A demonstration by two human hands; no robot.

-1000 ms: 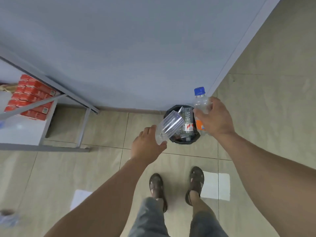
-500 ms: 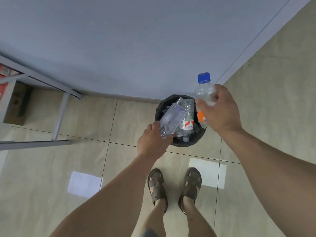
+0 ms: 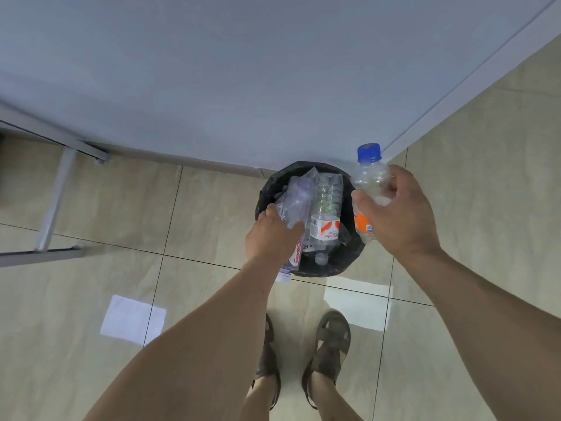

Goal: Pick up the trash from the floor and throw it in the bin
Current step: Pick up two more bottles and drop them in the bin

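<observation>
Feet in sandals (image 3: 329,344) stand just short of the bin (image 3: 349,262), closer under the camera than a second ago. Left hand (image 3: 273,235) has dropped from rim height into the bin mouth, fingers curled round a crumpled clear bottle (image 3: 296,196) that now lies among bottles already inside; release looks imminent. Right hand (image 3: 394,214) keeps its wrap on the blue-capped bottle (image 3: 368,177), over the bin's right rim and not yet lowered, so it likely goes in second; the wall (image 3: 243,71) stands just behind.
</observation>
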